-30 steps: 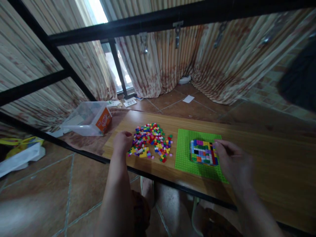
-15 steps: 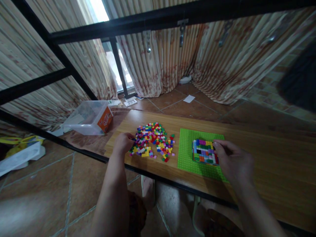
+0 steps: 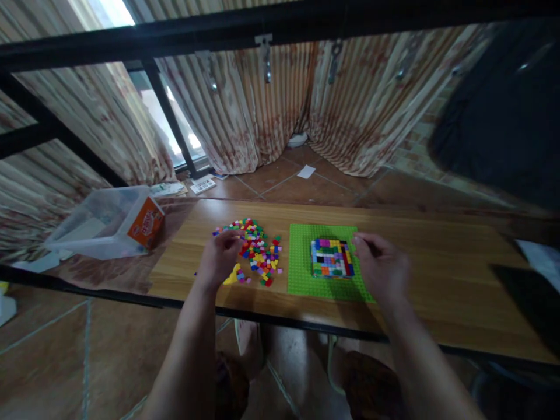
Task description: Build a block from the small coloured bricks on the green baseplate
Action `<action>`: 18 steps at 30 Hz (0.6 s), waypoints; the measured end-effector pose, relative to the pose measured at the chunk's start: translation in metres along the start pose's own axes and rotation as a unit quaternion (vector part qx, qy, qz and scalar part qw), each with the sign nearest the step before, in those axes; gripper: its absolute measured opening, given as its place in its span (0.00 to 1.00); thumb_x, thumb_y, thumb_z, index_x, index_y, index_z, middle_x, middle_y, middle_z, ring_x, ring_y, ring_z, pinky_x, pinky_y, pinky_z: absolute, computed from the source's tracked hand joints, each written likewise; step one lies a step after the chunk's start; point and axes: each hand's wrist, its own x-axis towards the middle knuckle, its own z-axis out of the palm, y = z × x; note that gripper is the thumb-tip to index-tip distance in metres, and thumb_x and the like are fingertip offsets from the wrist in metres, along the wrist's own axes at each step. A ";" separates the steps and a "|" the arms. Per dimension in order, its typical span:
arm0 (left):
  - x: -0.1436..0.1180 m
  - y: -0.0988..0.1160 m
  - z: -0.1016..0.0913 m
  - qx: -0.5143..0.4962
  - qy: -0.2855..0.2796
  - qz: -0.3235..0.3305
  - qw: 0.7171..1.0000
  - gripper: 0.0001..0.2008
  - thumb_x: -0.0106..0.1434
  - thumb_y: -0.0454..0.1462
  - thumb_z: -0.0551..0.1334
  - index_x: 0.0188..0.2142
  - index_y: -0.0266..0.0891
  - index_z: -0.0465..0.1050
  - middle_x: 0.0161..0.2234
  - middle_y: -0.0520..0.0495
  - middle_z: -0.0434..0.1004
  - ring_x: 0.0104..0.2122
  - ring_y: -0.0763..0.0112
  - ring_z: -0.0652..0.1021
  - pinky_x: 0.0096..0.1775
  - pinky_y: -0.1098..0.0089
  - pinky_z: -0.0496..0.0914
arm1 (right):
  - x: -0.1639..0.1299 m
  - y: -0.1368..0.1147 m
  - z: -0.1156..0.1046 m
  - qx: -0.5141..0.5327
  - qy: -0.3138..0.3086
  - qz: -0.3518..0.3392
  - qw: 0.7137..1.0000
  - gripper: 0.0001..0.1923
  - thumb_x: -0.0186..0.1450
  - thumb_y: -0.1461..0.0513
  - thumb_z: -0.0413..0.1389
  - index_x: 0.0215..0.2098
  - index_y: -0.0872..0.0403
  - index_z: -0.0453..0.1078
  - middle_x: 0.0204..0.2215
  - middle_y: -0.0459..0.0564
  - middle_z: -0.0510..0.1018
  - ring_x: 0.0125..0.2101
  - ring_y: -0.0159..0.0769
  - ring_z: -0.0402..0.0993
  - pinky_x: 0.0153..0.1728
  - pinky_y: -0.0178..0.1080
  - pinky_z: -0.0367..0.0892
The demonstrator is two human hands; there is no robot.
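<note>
A loose pile of small multicoloured toy bricks (image 3: 265, 256) lies on the left part of the wooden table. My left hand (image 3: 221, 256) is over the pile's left side, thumb and finger pinched together; whatever is between them is too small to make out. To the right, a low block built of coloured bricks (image 3: 331, 258) stands on a green studded baseplate (image 3: 301, 280). Just right of that block is my right hand (image 3: 385, 265), its fingertips closed near the block's upper right corner. Whether they hold a brick is hidden.
The wooden table (image 3: 437, 280) has a dark front edge. Left of it, a clear plastic bin (image 3: 96, 233) with an orange label sits on the floor. A black frame bar (image 3: 297, 26) crosses above. A dark flat object (image 3: 525, 303) lies at the table's right end.
My view has turned to the right. My left hand has shifted right across the pile, and my right hand has drawn slightly away from the built block.
</note>
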 end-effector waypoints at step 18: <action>-0.021 0.025 0.119 -0.108 -0.177 -0.008 0.978 0.11 0.53 0.31 0.64 0.38 0.34 0.77 0.31 0.49 0.80 0.30 0.72 0.77 0.36 0.73 0.70 | 0.003 -0.008 -0.005 0.037 -0.019 0.009 0.999 0.12 0.63 0.56 0.54 0.34 0.53 0.78 0.30 0.51 0.82 0.31 0.39 0.77 0.37 0.43 0.71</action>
